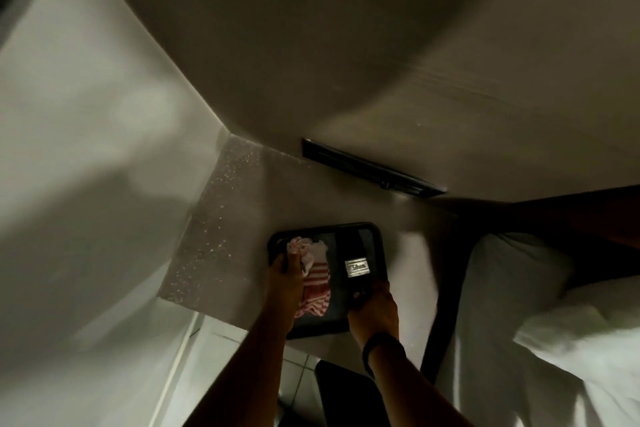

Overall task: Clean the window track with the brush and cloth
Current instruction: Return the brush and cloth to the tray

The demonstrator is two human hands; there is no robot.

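A black tray (375, 243) rests on a pale speckled ledge. On its left half lies a red-and-white checked cloth (317, 279), bunched at the far end. My left hand (285, 282) is closed over the cloth at the tray's left rim. A black brush (356, 268) with a silver label lies on the tray's right half. My right hand (374, 314) grips the brush's dark handle at the near end. The dark window track (370, 168) runs along the wall foot beyond the tray, apart from both hands.
The room is dim. A pale wall (79, 149) rises at the left. White bedding (540, 322) and a dark headboard (571, 218) fill the right. Below the ledge are light floor tiles (298, 371) and a dark object (346, 392).
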